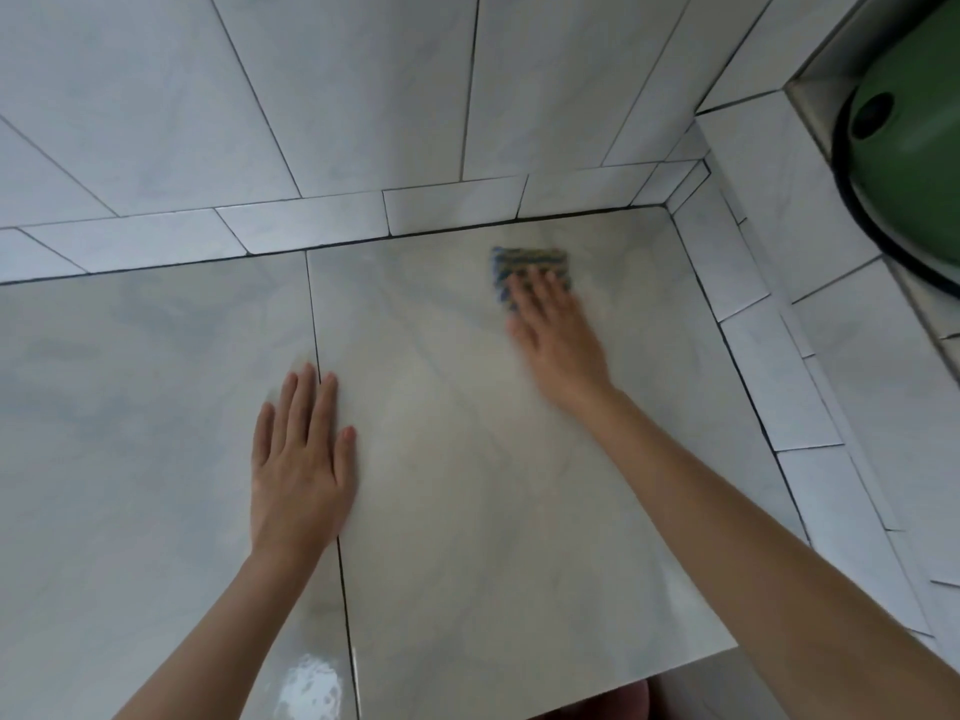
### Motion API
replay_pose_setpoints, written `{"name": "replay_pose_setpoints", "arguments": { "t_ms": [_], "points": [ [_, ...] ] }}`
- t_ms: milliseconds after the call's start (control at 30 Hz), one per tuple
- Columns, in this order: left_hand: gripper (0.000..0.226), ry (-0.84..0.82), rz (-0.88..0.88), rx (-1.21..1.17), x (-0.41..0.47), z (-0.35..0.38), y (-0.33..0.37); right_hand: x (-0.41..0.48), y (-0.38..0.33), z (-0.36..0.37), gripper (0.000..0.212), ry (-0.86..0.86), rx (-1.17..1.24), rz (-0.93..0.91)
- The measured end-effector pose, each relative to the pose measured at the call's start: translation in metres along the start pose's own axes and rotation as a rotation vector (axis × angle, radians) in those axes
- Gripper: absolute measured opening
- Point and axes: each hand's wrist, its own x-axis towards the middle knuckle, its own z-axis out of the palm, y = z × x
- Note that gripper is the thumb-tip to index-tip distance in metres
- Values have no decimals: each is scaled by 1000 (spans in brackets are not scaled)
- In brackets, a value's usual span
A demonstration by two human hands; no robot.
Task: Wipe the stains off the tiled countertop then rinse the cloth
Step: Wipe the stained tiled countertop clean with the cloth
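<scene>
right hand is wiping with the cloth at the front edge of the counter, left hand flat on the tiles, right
No. The head view shows the right hand pressing the cloth far back, near the wall, not at the front edge. The left hand does lie flat on the tiles.

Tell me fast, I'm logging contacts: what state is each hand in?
Left hand: open, flat on the glossy grey tiled countertop, holding nothing.
Right hand: open, straight fingers pressing the blue-and-yellow woven cloth down.
</scene>
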Motion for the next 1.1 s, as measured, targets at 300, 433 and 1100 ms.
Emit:
{"name": "replay_pose_setpoints", "arguments": {
  "t_ms": [300, 433, 1100],
  "points": [
    [57, 9, 1, -2, 1, 1, 0, 47, 109, -43, 52, 44, -7, 440],
    [58, 17, 3, -6, 2, 1, 2, 67, 64, -33, 51, 69, 7, 351],
    [57, 11, 5, -3, 2, 1, 0, 55, 115, -42, 50, 105, -39, 381]
  ]
}}
